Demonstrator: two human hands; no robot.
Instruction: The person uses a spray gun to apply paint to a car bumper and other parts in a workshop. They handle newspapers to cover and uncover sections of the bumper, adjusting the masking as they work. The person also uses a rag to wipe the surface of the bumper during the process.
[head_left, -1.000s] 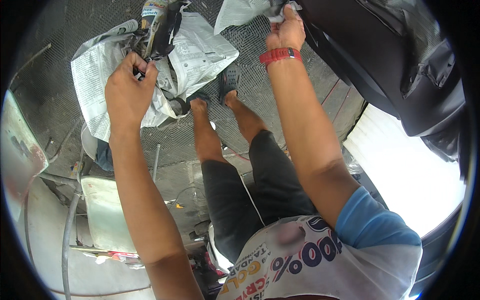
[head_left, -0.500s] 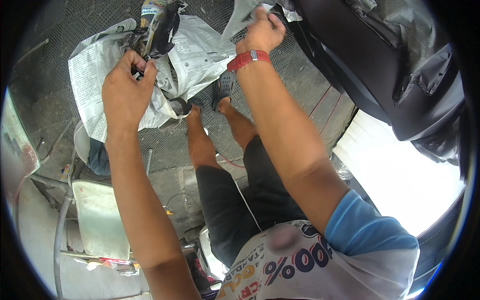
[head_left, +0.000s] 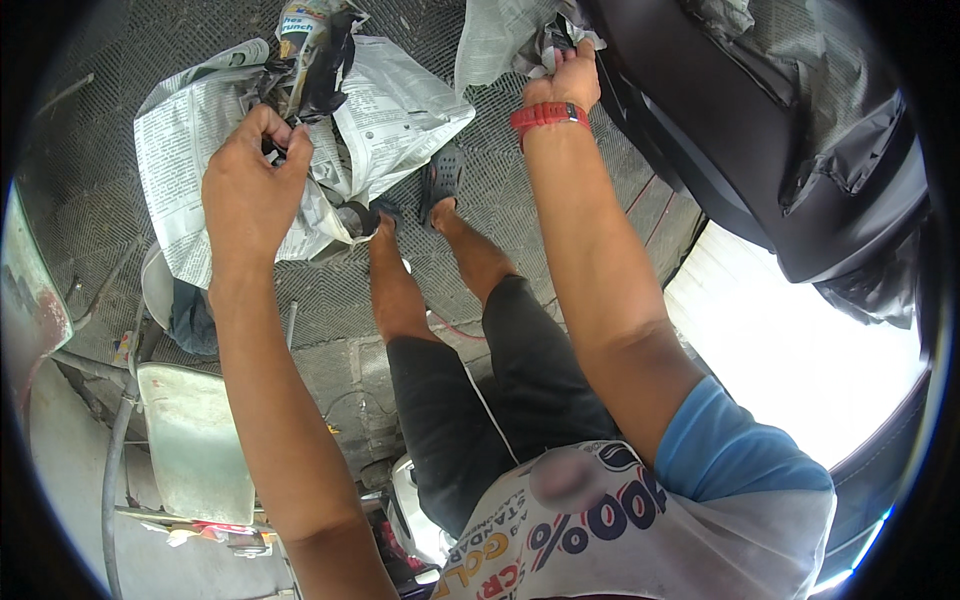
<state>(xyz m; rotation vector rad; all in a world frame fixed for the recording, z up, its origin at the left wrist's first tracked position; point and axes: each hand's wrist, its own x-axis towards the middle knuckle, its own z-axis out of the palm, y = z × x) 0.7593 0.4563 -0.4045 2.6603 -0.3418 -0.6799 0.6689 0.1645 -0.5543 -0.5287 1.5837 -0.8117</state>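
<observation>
A large glossy black body panel (head_left: 740,150) fills the upper right, partly wrapped in dark plastic. Below it a grated metal floor (head_left: 520,200) is seen — the person's sandalled feet rest on it. A crumpled bundle of newspaper (head_left: 200,140) with dark tape in it is held at the upper left; it is pinched between thumb and fingers of the left hand (head_left: 250,190). A second newspaper sheet (head_left: 495,40) lies against the panel's edge — it is gripped by the closed right hand (head_left: 562,85), above a red wristband (head_left: 545,115).
</observation>
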